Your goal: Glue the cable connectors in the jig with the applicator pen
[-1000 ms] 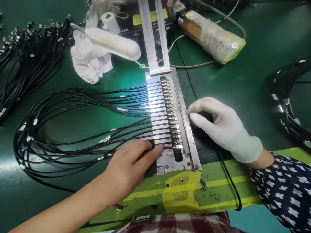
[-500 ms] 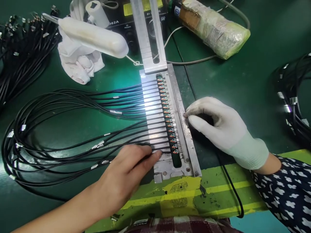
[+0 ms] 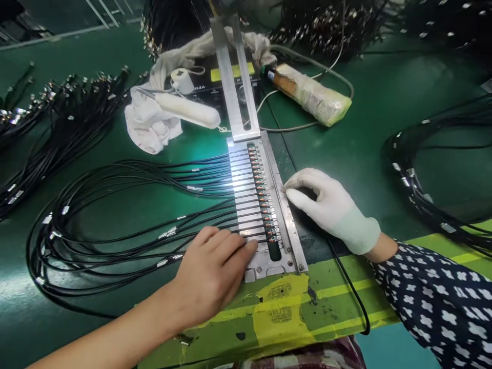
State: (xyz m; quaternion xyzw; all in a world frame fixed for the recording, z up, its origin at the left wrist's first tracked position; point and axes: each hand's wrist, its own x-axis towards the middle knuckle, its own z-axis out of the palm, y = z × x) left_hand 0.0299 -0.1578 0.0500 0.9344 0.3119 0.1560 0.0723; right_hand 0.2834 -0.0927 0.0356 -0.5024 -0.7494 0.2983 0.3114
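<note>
While the left hand (image 3: 249, 243) has its thumb and fingers drawn close together at the lowest of the black cables (image 3: 96, 166), the right hand (image 3: 285, 189), in a white glove, sits at the long right rail of the metal fixture (image 3: 265, 269). Can't tell if the left is actually pinching a cable; fingers cover the contact. Right: thumb and index tips nearly together at the rail, grip on it unclear.

Fixture lies flat on the green counter (image 3: 384, 133), near end by the yellow-green tape (image 3: 280, 310) along the front edge. Cables cross its left plate side by side, stripped ends and small metal connectors (image 3: 265, 200) lined up over the slot. Their slack loops out left, with silver tags on it. Bright light spot on the upper left of the plate.

Slotted metal bracket (image 3: 230, 82) at the far end, in front of a black unit (image 3: 207, 97). White-handled tool (image 3: 188, 110) lies by a crumpled white cloth (image 3: 148, 133); film-wrapped object (image 3: 315, 97) right of the bracket. More cable bundles (image 3: 77, 125) far left, a coil (image 3: 413, 189) far right.
</note>
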